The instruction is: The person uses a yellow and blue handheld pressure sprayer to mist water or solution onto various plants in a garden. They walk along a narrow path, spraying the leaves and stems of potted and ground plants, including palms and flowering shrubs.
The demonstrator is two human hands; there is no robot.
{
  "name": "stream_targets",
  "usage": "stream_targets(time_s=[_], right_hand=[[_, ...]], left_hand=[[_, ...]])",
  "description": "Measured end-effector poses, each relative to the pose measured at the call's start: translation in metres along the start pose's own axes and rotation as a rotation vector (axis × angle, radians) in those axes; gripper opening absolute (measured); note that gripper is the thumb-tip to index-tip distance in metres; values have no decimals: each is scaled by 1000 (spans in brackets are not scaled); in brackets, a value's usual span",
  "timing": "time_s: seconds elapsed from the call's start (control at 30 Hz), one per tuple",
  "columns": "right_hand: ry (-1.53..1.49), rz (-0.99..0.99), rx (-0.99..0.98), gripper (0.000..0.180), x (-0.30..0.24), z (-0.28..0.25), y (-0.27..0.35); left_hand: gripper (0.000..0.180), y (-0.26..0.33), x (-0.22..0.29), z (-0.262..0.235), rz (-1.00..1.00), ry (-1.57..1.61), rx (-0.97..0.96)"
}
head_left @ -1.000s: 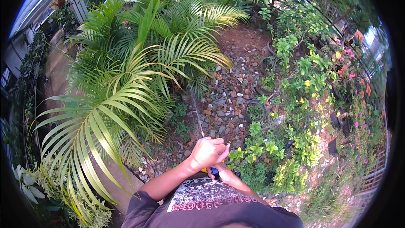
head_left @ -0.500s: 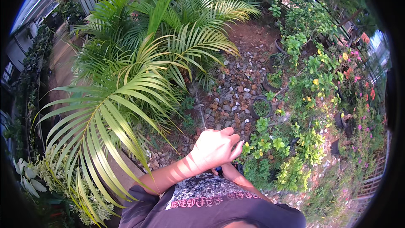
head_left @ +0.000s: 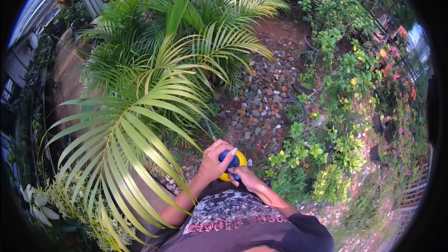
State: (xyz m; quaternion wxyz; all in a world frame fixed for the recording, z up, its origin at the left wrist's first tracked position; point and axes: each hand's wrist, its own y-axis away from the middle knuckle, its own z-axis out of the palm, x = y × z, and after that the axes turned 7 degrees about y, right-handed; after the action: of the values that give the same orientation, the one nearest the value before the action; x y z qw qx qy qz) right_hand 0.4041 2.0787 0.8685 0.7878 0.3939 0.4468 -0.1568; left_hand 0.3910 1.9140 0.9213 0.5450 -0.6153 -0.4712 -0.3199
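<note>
Both hands are together in front of my dark printed shirt, around a yellow and blue pump sprayer (head_left: 242,159). My left hand (head_left: 215,158) is closed at the left of its blue top, the thumb lying across it. My right hand (head_left: 248,179) is closed on a dark blue part at the lower right of the sprayer. Ahead of my left fingers shows a small pale tip, with a faint thin streak beyond it toward the palm's base. The long fronds of a palm (head_left: 112,128) reach close to my left forearm. Much of the sprayer is hidden by my hands.
A stony strip of ground (head_left: 259,98) runs ahead of me. Right of it stand round dark pots (head_left: 293,111) and leafy bushes (head_left: 347,158), with pink and red flowers farther out. Bent fronds overhang a pale path edge at left.
My left hand has turned and moved slightly down and left. The sprayer, hidden before, now shows. My right hand has risen beside it. The thin bright streak ahead is shorter and fainter.
</note>
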Motion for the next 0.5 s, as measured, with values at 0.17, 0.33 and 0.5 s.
stream_targets(time_s=[0.17, 0.33, 0.5], right_hand=[[177, 88, -93, 40, -3, 15, -22], [-16, 19, -29, 42, -11, 36, -27], [-235, -133, 136, 41, -24, 42, -22]], left_hand=[[23, 10, 3, -23, -37, -130, 51], [24, -4, 12, -33, 0, -157, -18], [18, -43, 23, -19, 163, -133, -144]])
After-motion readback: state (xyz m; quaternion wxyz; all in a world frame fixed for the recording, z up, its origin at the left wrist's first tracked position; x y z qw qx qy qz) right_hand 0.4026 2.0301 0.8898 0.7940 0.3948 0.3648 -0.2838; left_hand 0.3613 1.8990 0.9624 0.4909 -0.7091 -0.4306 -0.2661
